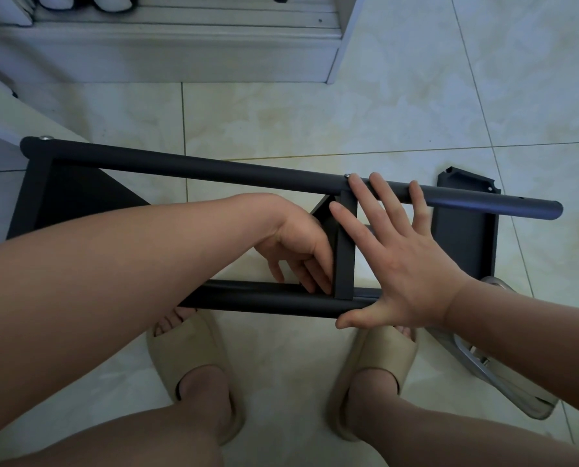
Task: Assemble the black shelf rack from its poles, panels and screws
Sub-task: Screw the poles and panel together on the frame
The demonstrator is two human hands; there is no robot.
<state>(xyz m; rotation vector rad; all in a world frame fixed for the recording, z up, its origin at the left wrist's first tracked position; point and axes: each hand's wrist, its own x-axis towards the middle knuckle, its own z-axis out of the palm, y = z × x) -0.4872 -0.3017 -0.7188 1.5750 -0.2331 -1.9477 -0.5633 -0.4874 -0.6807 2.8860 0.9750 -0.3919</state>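
Two hands work over the black shelf rack (79, 203), which lies on its side on the floor just ahead of the person's feet. Head view, the only one.

The right hand (399, 264) is spread wide, back up, all fingers straight and fanned. Its fingertips (377, 180) lie on the upper pole (180, 166), and its thumb stretches out beside the lower pole (264, 301), so the hand spans the gap between the two poles. It grips nothing.

The left hand (298, 244) reaches down between the poles with the wrist bent. Its fingers point downward, nearly straight and close together, resting against the face of the middle panel (345, 264) where that panel meets the lower pole; the thumb hangs apart from them.

Both poles run roughly level across the view. A silver screw (347, 175) sits on the upper pole right above the middle panel, and an end screw (47, 138) shows at the pole's left tip. Another black panel (463, 237) lies behind the upper pole's right end; whether it is fastened cannot be told.

Cream tiles with thin grout lines make up the floor (281, 123). Beige slippers (187, 358) are on both feet. A shiny metal frame (503, 375) lies at the right, partly under the right forearm. A white cabinet base (180, 55) crosses the top.
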